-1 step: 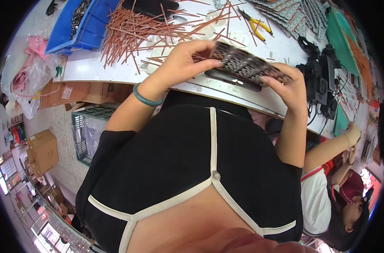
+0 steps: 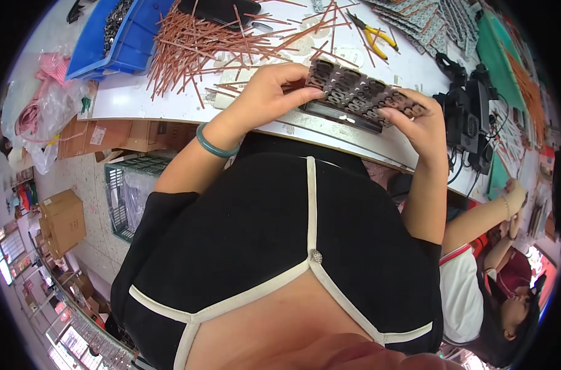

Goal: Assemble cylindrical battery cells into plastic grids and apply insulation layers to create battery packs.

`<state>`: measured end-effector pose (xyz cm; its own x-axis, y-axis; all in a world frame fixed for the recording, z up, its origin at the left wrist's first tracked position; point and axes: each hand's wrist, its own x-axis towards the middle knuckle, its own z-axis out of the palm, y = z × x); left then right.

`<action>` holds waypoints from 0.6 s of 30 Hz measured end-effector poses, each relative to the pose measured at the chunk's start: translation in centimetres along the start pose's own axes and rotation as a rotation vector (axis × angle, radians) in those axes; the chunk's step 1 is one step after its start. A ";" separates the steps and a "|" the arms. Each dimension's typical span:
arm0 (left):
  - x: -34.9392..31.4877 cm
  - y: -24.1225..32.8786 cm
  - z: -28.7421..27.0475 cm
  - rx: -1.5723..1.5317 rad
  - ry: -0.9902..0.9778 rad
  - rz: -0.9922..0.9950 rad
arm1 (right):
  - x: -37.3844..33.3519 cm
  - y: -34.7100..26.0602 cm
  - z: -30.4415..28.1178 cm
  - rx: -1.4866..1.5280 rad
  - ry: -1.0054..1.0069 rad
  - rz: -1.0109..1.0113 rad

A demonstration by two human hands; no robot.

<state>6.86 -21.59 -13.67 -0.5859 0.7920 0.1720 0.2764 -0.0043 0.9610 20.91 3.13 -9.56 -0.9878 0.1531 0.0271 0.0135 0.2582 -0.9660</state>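
Between my two hands, above the near edge of the white table, a dark flat panel (image 2: 354,90) with rows of ring-like shapes is held tilted. At its left end my left hand (image 2: 283,89) grips it, thumb on the near side and fingers behind. My right hand (image 2: 419,123) grips the right end the same way. Just under the panel, a long dark bar-like piece (image 2: 339,117) lies on the table, partly hidden by the panel. Motion or fine detail blurs the panel's pattern, and its exact kind cannot be told.
Thin reddish-brown strips (image 2: 188,55) lie heaped beyond my left hand, beside a blue bin (image 2: 101,55) of small dark parts. Yellow-handled pliers (image 2: 374,40) and patterned sheets (image 2: 422,24) lie farther back. Black devices with cables (image 2: 471,117) stand at right, near a co-worker's arm (image 2: 487,216).
The panel has tipped slightly, so its face with the ring-like shapes shows more fully. Both hands keep their hold and have barely shifted.
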 end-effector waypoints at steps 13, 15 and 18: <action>-0.7 -0.8 1.3 0.072 0.129 0.219 | -1.0 0.6 0.1 -0.372 0.048 -0.084; -0.8 -0.9 1.2 0.071 0.120 0.205 | -1.1 0.4 0.1 -0.379 0.041 -0.122; -0.9 -0.5 0.7 0.124 0.049 0.216 | -1.4 0.0 0.0 -0.412 0.053 -0.112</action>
<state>7.73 -21.87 -14.44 -0.5388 0.7501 0.3835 0.4886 -0.0926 0.8676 22.27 2.97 -9.64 -0.9776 0.1485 0.1492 -0.0218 0.6338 -0.7732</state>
